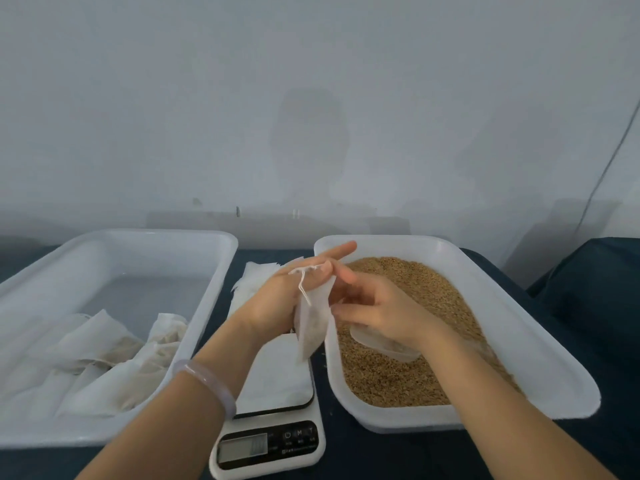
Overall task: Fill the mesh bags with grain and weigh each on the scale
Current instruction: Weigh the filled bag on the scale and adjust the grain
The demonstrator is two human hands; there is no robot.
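Spill risk: I think grain could fall on the dark tabletop (381, 452), because the mesh bag (313, 323) hangs over the gap between the scale and the grain tray, not over the grain.
Floppy mouth risk: the bag is thin and soft, so its top could fold shut when grain is tipped in.
String risk: the white string (304, 289) lies over the left hand and could get in the way of the mouth.
Wrong number risk: a bag or an arm brushing the scale (273, 434) could spoil the weight.
Left hand (277, 299): it holds the bag's top, with one finger pointing straight out.
Right hand (377, 306): its fingers curl in and seem to pinch the bag's right edge.
Mesh bag: in the air above the scale's right edge, hanging down; it looks flat, and I cannot tell what is inside.
Grain tray (519, 327): on the right side of the tabletop, holding lots of brown grain (415, 292).
Scoop (381, 346): a clear one, lying in the grain under the right hand, with nobody holding it.
Left tray (138, 237): on the left side, with white bags (104, 355) heaped at its near end.
Scale: in the middle by the front edge; nothing rests on its plate, and its screen is too dim to read.
Spare bags (256, 275): a flat white pile behind the scale, between the trays.
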